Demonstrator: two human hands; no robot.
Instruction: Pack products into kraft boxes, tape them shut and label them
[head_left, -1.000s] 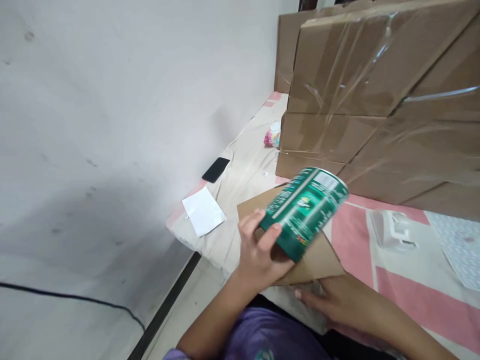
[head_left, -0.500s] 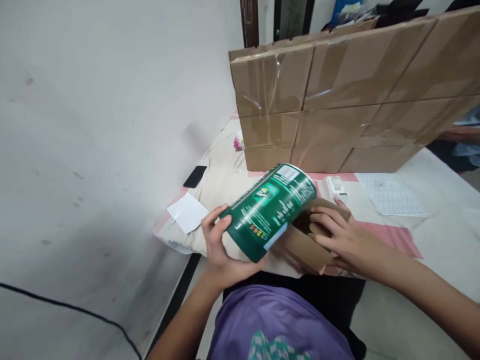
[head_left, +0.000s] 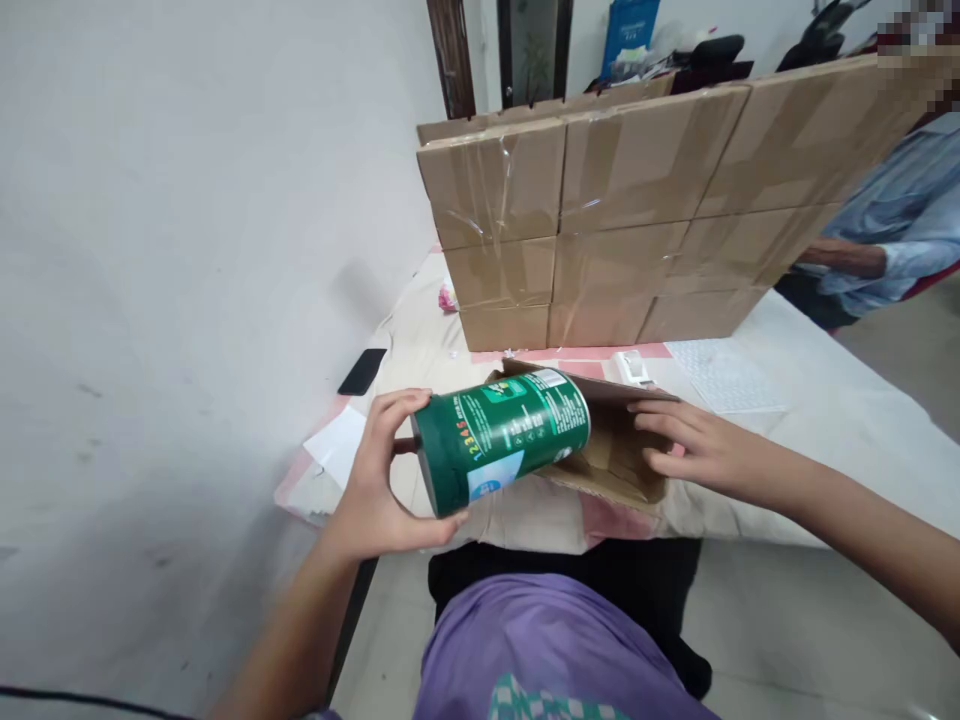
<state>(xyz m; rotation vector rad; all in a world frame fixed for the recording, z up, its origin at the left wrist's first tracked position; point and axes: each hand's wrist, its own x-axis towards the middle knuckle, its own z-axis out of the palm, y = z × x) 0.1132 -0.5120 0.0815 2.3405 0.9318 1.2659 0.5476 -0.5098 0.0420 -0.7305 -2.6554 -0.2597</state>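
My left hand [head_left: 390, 480] is wrapped round one end of a green cylindrical canister [head_left: 502, 430] with printed labels, which lies on its side in the air. The canister's far end points right, over an opened cardboard box [head_left: 611, 460]. My right hand [head_left: 686, 445] grips that box by its right side, thumb side out of sight and fingers bent over the edge. The box is tilted so that its inside faces me. Part of the box is hidden behind the canister.
Behind stands a wall of taped cardboard boxes [head_left: 622, 190]. A white tape dispenser [head_left: 631, 367] and a patterned white sheet [head_left: 724, 372] lie on the bed-like surface. To the left are a black phone [head_left: 362, 371] and white paper [head_left: 335, 443]. A person in a blue shirt [head_left: 892, 220] sits at right.
The canister has swung to a flatter angle and moved left with my left hand. The box has turned, showing more of its inside. My view has shifted to the right.
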